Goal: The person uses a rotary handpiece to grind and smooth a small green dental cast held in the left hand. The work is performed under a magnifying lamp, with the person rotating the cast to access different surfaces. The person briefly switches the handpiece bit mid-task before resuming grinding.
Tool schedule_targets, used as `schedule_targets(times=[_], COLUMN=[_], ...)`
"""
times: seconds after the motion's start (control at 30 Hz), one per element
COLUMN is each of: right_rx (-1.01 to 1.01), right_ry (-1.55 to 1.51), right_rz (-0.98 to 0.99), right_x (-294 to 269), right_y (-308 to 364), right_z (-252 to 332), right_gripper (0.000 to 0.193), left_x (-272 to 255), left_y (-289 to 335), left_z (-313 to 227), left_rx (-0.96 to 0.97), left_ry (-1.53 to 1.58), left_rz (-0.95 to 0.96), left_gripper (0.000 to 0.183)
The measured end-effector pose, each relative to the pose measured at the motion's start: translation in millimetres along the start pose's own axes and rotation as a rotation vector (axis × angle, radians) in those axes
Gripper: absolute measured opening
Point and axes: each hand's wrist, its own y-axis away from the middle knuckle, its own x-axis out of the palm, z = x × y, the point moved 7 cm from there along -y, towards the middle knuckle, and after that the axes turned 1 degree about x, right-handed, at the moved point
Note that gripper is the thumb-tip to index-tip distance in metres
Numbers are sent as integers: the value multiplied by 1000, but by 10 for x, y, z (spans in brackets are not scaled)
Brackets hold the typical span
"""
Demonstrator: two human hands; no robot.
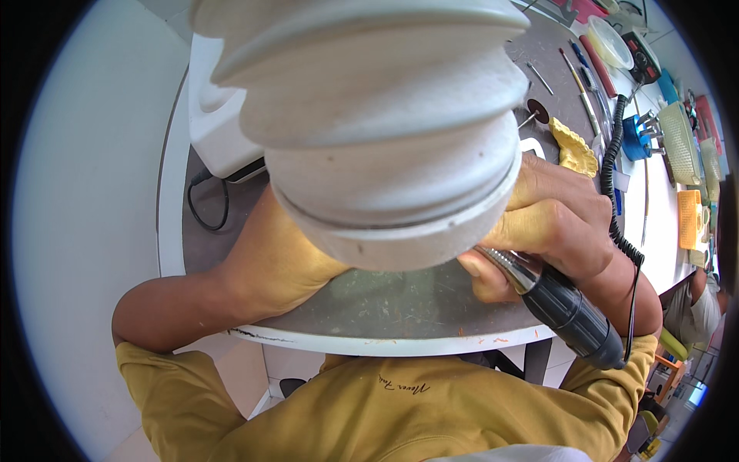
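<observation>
A thick white ribbed hose (385,115) with a flared rim fills the upper middle and hides the space between my hands. My right hand (558,219) is closed round a rotary handpiece (566,304) with a metal front and a black ribbed grip. Its working tip lies behind the hose rim. My left hand (296,246) reaches in under the hose from the left. Only its wrist side shows; the fingers, and anything in them, are hidden. Beyond my right hand lies a yellow dental cast (573,148), close to a dark disc on a thin shank (537,112).
A black coiled cord (613,165) runs along the right of the table. Brushes (581,88), a blue bur stand (637,137) and baskets (680,142) line that side. A white machine (219,123) stands at left. Another person (693,304) sits at far right.
</observation>
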Motion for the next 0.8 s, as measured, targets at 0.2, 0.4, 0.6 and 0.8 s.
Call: schedule_targets(times=[0.2,0.4,0.6,0.8], right_rx=[-2,-5,-13,-113], right_ry=[-15,19,46,14], right_rz=[9,-2,1,-18], right_x=[3,-45,-38,-25], right_y=[-4,-9,-19,2], right_z=[5,16,48,114], right_gripper=[27,25,24,25], left_x=[-17,-7,-43,-95], left_y=[-11,10,-35,6], left_z=[24,-33,-19,33], left_rx=[64,23,89,28], left_ry=[-28,-27,-130,99], left_rz=[-1,-76,-78,-87], left_gripper=[43,41,40,36])
